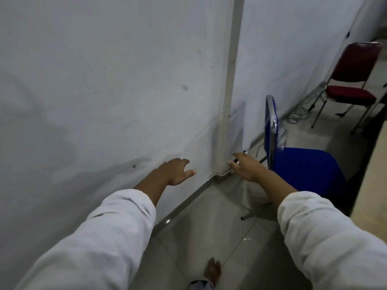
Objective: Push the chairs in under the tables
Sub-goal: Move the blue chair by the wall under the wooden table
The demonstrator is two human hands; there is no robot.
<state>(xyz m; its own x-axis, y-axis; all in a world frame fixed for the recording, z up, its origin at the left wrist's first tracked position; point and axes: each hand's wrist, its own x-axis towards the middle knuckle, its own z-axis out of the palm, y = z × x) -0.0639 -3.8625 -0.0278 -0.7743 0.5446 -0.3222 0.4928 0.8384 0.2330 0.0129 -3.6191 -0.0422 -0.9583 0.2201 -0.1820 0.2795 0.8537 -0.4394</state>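
Hands reach forward, well apart, with fingers relaxed and nothing held: the left hand (178,171) hovers in front of the white wall (104,80), and the right hand (246,166) is just beside the backrest of the blue chair (303,168); contact with it cannot be determined. The blue chair stands on the tiled floor (209,227) near the wall, seat pointing right. The red chair (354,80) stands well behind it, farther along the same wall.

Office or meeting room, it seems: white partition walls (104,80) upper left, tiled floor (209,237) below, blue chair (303,168) and red chair (351,80) right.
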